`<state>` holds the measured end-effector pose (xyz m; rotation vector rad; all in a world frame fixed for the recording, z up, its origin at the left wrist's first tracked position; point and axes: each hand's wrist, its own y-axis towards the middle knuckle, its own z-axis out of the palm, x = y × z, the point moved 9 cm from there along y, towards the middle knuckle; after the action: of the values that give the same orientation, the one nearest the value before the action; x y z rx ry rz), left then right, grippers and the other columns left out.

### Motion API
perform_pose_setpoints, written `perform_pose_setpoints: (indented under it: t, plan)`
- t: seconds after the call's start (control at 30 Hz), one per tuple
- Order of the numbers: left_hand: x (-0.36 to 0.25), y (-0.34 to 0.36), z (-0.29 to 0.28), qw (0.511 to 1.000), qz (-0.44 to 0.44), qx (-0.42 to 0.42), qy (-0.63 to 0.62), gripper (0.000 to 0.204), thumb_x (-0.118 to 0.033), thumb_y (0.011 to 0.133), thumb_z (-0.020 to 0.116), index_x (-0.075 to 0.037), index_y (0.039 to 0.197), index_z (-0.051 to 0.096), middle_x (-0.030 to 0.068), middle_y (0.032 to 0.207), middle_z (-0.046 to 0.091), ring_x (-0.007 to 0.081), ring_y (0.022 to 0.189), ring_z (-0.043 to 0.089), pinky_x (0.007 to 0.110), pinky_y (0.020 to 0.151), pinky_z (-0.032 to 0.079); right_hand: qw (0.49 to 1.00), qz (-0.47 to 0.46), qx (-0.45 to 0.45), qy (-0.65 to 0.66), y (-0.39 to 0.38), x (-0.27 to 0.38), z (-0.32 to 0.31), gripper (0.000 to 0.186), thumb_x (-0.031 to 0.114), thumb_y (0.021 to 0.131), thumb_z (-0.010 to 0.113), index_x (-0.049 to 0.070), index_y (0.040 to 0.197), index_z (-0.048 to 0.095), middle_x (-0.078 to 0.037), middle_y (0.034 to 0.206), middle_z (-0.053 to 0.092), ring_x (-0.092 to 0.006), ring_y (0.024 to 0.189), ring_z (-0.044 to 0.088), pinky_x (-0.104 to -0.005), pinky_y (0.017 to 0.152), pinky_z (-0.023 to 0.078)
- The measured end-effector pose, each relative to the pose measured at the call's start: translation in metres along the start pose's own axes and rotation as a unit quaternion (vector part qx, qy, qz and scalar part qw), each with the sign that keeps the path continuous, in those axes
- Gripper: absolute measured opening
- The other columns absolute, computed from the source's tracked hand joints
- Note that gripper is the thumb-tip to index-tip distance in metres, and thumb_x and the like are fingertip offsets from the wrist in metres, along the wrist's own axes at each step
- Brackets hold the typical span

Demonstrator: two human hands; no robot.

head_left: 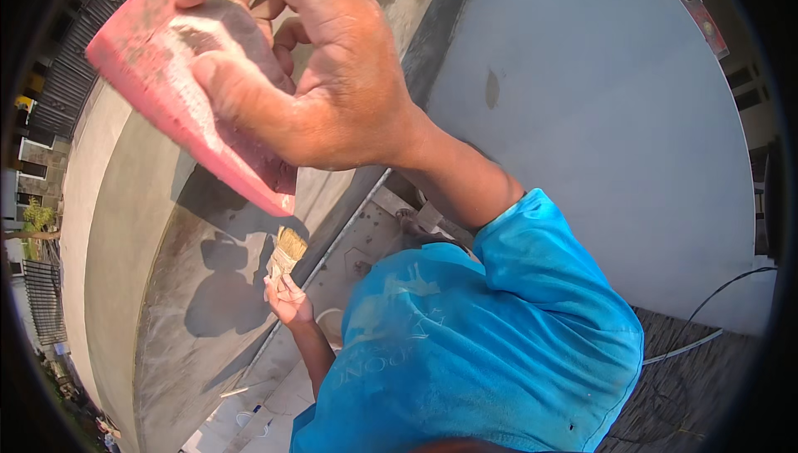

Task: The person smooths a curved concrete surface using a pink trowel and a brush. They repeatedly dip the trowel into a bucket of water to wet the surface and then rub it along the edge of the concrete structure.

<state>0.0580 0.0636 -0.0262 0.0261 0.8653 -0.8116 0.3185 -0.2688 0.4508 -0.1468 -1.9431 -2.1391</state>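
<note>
My right hand [332, 71] is raised high in front, its thumb and fingers curled round the back of a pink plastering float [170, 104]. The float has a grey-stained, rough face edge and tapers to a point at its lower end. Whether it touches the wall behind it, I cannot tell. Lower and to the left, my left hand [291, 302] is closed round a paintbrush [291, 245] with pale bristles pointing up. A curved grey plastered wall [116, 204] stands beside both hands, with dark shadows on it below the float.
A broad smooth grey surface [598, 120] fills the right side. Below it are a dark cable [716, 293] and a pale pipe [686, 347]. Near my foot [409, 222] lie boards; a round pale rim [331, 324] shows beside my left forearm. Fencing [43, 287] stands far left.
</note>
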Motion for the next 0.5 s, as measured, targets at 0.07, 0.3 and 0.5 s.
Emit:
perform_pose_setpoints:
  t: [0.07, 0.3, 0.5]
  plan:
    - [0.094, -0.013, 0.002, 0.994, -0.048, 0.007, -0.103, 0.032, -0.023, 0.105, 0.061, 0.002, 0.126, 0.060, 0.0144, 0.138, 0.063, 0.0206, 0.129, 0.058, 0.031, 0.109, 0.049, 0.962, 0.212, -0.144, 0.094, -0.059, -0.087, -0.089, 0.037, 0.008, 0.093, 0.067, -0.001, 0.124, 0.049, -0.010, 0.110, 0.062, -0.0129, 0.093, 0.061, -0.0319, 0.081, 0.055]
    - [0.013, -0.068, 0.013, 0.996, -0.048, -0.042, -0.057, 0.037, -0.020, 0.106, 0.058, 0.008, 0.129, 0.054, 0.0193, 0.131, 0.063, 0.0237, 0.122, 0.062, 0.031, 0.104, 0.054, 0.917, 0.299, -0.244, -0.103, -0.110, -0.261, -0.202, 0.033, 0.007, 0.096, 0.065, -0.001, 0.125, 0.051, -0.003, 0.095, 0.058, -0.0071, 0.079, 0.055, -0.0211, 0.070, 0.048]
    - [0.009, -0.092, -0.013, 0.990, -0.039, -0.110, -0.073, 0.037, -0.019, 0.105, 0.059, 0.008, 0.129, 0.053, 0.0185, 0.128, 0.063, 0.0239, 0.120, 0.063, 0.031, 0.099, 0.058, 0.961, 0.209, -0.163, -0.079, -0.158, -0.104, -0.002, 0.032, 0.004, 0.091, 0.068, 0.001, 0.122, 0.060, -0.010, 0.115, 0.047, -0.0207, 0.104, 0.049, -0.0344, 0.075, 0.047]
